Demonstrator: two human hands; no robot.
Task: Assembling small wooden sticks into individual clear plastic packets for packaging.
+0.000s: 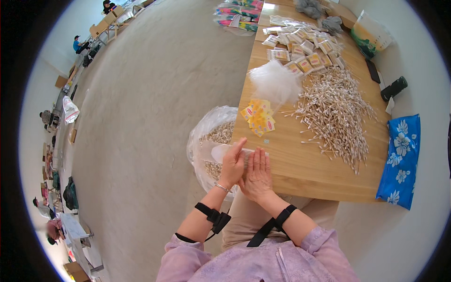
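Note:
My left hand [231, 165] is closed around a clear plastic bag [205, 151] at the table's left front corner. A row of cotton swabs [247, 157] shows inside the bag, between my two hands. The bag's loose end sticks out to the left, over a sack. My right hand [257, 176] lies with its fingers straight and flat against the bag's right side, at the table edge. Just beyond my hands are small yellow printed cards [259, 117], overlapping in a pile. Behind them lies a stack of clear empty bags [275, 81].
A large heap of loose cotton swabs [336, 113] covers the table's right part, with filled packets [305, 49] beyond. Below the left edge stands a plastic sack of swabs [221, 133]. A blue flowered package [400, 160], a dark bottle [394, 88] and a phone [373, 71] line the right side.

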